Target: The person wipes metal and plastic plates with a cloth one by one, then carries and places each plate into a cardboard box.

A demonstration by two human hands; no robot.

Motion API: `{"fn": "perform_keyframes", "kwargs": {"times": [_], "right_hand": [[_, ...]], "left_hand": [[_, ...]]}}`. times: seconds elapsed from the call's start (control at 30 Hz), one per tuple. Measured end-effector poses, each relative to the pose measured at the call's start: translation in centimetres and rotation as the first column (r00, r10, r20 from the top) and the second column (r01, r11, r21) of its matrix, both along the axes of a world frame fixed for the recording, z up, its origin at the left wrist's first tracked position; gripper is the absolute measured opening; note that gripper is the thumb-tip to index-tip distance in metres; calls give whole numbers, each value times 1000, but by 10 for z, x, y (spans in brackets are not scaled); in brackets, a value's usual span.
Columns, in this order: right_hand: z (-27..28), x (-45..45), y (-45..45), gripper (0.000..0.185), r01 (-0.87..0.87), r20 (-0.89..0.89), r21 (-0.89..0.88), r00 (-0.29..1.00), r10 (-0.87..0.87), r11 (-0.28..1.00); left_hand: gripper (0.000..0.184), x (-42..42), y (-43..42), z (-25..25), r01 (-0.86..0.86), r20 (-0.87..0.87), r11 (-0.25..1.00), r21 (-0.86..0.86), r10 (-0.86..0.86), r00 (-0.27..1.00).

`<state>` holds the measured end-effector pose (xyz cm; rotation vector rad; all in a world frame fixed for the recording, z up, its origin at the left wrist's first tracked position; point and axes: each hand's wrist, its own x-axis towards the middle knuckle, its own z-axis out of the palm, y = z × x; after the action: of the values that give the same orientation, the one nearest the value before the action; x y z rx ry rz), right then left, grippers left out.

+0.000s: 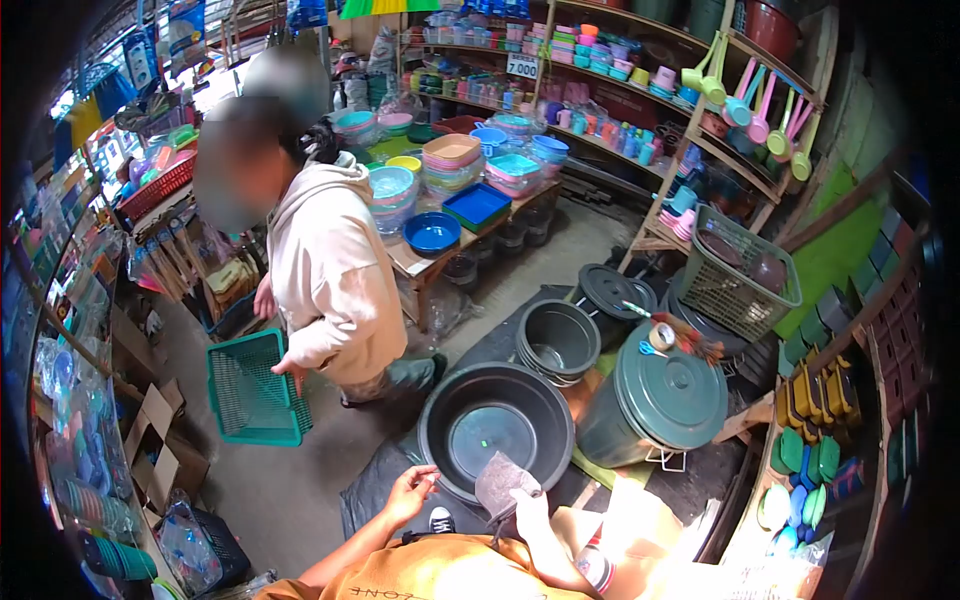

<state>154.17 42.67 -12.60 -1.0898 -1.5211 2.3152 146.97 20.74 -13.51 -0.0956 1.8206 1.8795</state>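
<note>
My right hand (533,508) grips a grey-brown cloth (506,484) over the near rim of a large black basin (455,400). To its left, my left hand (412,492) is raised with the fingertips drawn together near the basin's edge; whether something small is between them is too small to tell. Inside the basin lies a tiny green mark. Behind it stand stacked dark buckets (560,338), and to the right a lidded green bin (672,395) carries a roll of tape (662,335) and blue scissors (652,348).
A person in a pale hoodie (335,260) stands at the left, holding a green basket (255,388). Behind them, a wooden table (415,262) bears basins. Shelves (640,85) of plastic goods line the back and right. Open cardboard boxes (155,445) lie at lower left.
</note>
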Motion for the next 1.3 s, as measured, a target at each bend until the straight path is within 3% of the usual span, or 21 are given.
{"fn": "perform_keyframes", "kwargs": {"times": [0.1,0.13,0.3,0.4,0.67,0.9,1.07,1.23,1.3], "right_hand": [[-3,-25,-12,36,-71,99,12,993,69,997],[-10,-33,-17,34,-94,111,88,990,84,992],[-72,-77,-35,32,-107,64,114,993,100,988],[-42,-108,-53,31,-231,46,-42,971,233,972],[-36,-189,-96,26,-413,48,-36,909,414,910],[-74,-300,-142,28,-470,-19,-75,882,470,879],[-108,-400,-164,34,-435,63,-38,898,436,900],[-66,-481,-180,31,-521,59,9,853,519,854],[-53,-509,-186,18,-495,79,38,867,492,868]], "left_hand": [[31,-15,-16,0,-51,7,999,10,51,999],[31,-20,-21,-2,-80,2,997,19,80,997],[32,-37,-43,4,-217,8,976,30,217,976],[32,-48,-58,5,-289,27,957,34,288,957],[32,-90,-97,-8,-449,81,893,41,445,892],[32,-196,-141,-28,-464,93,885,-19,464,881],[35,-296,-167,-14,-432,76,899,-70,436,897],[34,-370,-187,0,-470,54,880,-71,474,879],[34,-392,-191,2,-486,44,872,-68,489,871]]}}
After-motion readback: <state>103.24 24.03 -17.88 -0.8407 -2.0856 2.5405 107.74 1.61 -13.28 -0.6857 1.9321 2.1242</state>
